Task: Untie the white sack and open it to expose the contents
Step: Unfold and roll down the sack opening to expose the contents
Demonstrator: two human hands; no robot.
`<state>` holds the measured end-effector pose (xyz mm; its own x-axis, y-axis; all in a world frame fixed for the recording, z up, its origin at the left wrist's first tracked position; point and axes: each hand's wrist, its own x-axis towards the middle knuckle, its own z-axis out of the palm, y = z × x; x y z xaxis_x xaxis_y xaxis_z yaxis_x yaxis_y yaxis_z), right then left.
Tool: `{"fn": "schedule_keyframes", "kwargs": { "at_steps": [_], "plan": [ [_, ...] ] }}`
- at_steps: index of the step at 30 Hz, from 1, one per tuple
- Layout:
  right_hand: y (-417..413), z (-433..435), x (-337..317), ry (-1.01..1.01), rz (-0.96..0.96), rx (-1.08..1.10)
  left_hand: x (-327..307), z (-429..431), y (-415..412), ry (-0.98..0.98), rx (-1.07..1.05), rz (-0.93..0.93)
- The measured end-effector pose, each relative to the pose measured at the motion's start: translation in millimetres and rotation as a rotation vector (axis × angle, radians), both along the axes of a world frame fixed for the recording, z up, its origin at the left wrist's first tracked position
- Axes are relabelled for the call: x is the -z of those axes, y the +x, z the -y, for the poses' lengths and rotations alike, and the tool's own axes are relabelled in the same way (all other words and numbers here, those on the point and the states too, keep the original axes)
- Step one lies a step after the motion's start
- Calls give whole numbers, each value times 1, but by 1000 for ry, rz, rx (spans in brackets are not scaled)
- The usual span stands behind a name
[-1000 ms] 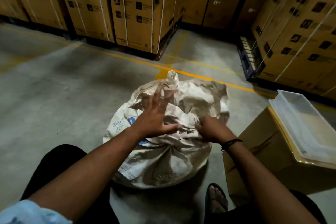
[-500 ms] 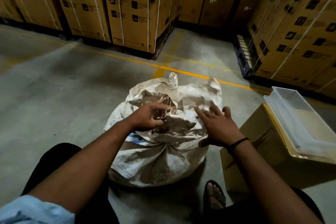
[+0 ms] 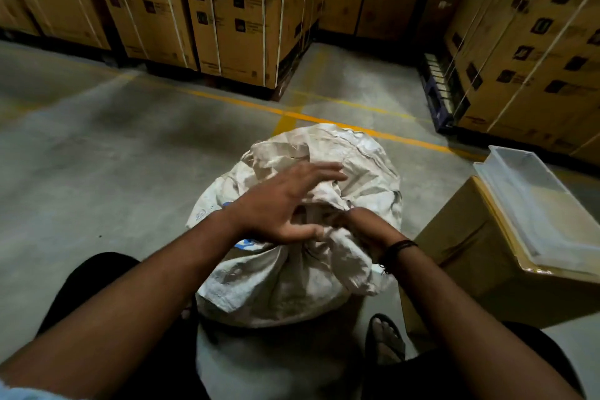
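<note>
White sack (image 3: 292,276): woven, crumpled, on the concrete floor (image 3: 97,172) between the person's knees; its top is bunched and gathered. Blue print on its left side, partly hidden, not readable.
Left hand (image 3: 279,204): spread flat, fingers extended, over the bunched top; grasps nothing.
Right hand (image 3: 360,227): clenched in the gathered cloth at the neck; dark band (image 3: 397,248) on the wrist.
Cardboard box (image 3: 470,263): just right of the sack, bearing a clear plastic tray (image 3: 535,204).
Stacked cartons (image 3: 233,10): strapped, behind a yellow floor line (image 3: 324,117); dark square labels, writing too small to read.
Sandalled foot (image 3: 386,341): beside the box.
</note>
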<state>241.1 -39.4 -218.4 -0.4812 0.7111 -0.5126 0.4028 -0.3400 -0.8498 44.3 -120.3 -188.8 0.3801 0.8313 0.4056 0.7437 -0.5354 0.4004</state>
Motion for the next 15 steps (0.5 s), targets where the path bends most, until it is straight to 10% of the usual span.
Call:
{"fn": "schedule_keyframes", "kwargs": {
  "at_steps": [5, 9, 15],
  "plan": [
    [6, 7, -11, -87, -464, -161, 35, -6, -16, -126, -185, -192],
    [10, 3, -7, 400, -234, -277, 31, -12, -40, -117, -310, 260],
    [14, -11, 2, 1159, 251, -247, 23, -7, -49, -24, -349, 168]
  ]
}}
